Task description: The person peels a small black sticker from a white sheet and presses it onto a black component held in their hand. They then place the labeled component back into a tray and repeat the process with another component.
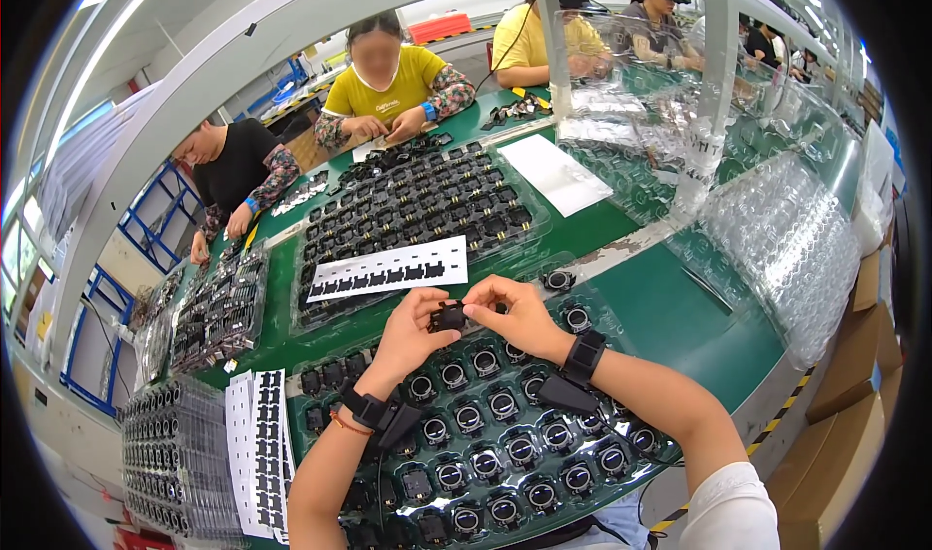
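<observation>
Between my two hands is a small black rectangular part (448, 316), held up over the near edge of a far tray. The thumb and fingers of my left hand (408, 333) grip its left side. My right hand (524, 319) pinches at its right edge, though the fingertips hide exactly what they touch. Below my hands lies a clear plastic tray (607, 332) with rows of black parts bearing round silver-rimmed rings. Just beyond, a white sheet (388, 267) of black die-cut stickers rests on another tray (529, 196) full of flat black parts.
Stacked clear trays (160, 453) and more sticker sheets (254, 453) sit at left. A blank white sheet (553, 173) lies on the far table. Bubble wrap (782, 230) and cardboard boxes (845, 433) stand at right. Across the table, co-workers (393, 89) handle small parts. A metal frame post (714, 94) rises at right.
</observation>
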Demonstrator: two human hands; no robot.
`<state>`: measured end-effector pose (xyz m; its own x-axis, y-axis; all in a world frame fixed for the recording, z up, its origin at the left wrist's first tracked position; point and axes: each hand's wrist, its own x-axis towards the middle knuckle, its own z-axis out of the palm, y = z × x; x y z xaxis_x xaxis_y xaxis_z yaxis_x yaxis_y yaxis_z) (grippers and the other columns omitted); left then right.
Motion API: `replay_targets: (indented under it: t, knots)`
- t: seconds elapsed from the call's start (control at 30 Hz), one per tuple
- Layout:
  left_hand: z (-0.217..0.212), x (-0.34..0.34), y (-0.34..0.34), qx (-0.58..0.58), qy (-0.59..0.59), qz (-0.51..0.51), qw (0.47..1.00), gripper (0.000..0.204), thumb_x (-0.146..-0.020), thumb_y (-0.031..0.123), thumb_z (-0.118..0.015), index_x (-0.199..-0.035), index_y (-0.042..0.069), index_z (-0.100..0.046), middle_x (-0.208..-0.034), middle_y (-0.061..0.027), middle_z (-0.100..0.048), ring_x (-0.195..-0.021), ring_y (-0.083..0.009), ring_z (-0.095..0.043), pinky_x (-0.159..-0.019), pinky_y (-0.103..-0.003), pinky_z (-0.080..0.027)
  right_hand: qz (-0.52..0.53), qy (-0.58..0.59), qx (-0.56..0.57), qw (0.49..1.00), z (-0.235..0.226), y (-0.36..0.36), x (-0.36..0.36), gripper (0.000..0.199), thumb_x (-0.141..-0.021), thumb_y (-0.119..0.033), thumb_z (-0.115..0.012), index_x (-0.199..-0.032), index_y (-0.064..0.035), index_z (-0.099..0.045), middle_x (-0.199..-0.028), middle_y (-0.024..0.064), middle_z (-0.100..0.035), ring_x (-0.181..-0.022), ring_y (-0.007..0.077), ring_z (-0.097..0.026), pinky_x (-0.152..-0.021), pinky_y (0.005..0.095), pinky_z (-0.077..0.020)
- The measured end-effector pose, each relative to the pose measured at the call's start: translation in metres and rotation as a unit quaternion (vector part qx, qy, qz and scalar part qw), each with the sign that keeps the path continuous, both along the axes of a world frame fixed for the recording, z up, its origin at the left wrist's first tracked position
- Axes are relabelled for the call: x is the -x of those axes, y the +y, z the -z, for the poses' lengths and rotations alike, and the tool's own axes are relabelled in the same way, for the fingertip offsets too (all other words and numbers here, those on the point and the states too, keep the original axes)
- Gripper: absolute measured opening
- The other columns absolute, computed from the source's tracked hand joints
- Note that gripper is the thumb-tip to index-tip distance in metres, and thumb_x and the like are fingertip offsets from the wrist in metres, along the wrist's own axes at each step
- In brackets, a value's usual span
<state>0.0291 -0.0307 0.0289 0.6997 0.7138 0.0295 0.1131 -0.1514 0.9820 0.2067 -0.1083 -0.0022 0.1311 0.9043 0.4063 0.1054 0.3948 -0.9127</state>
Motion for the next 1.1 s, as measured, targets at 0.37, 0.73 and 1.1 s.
replay_targets:
  t: [0.37,0.73,1.1]
  knots:
    - [-0.009,-0.008,-0.015,-0.180,0.034,-0.002,0.983,0.062,-0.068,-0.012,-0.070,-0.123,0.003,-0.045,-0.119,-0.0133,-0.060,-0.104,-0.0216,-0.062,-0.082,-0.030,-0.054,0.026,-0.033,0.026,0.999,-0.001,-0.002,0.002,0.010,-0.082,-0.009,-0.069,-0.088,-0.0017,-0.066,-0.076,0.0004,-0.066,-0.066,0.0030,-0.056,-0.061,0.0196,-0.0437]
    - [-0.011,-0.009,-0.019,-0.260,0.055,-0.009,0.964,0.061,-0.067,-0.011,-0.071,-0.122,0.004,-0.048,-0.115,-0.0125,-0.062,-0.099,-0.0219,-0.064,-0.078,-0.029,-0.054,-0.004,0.018,0.032,0.999,0.005,0.002,-0.001,0.010,-0.081,-0.009,-0.068,-0.087,-0.0010,-0.066,-0.074,0.0010,-0.066,-0.063,0.0024,-0.054,-0.058,0.0194,-0.0439]
    - [-0.008,-0.010,-0.019,-0.283,0.041,-0.017,0.958,0.059,-0.066,-0.008,-0.072,-0.119,0.005,-0.050,-0.113,-0.0122,-0.063,-0.099,-0.0226,-0.064,-0.078,-0.030,-0.053,-0.010,0.027,0.034,0.999,0.000,-0.001,-0.001,0.009,-0.080,-0.008,-0.068,-0.086,-0.0018,-0.066,-0.073,0.0002,-0.066,-0.063,0.0022,-0.055,-0.059,0.0193,-0.0445]
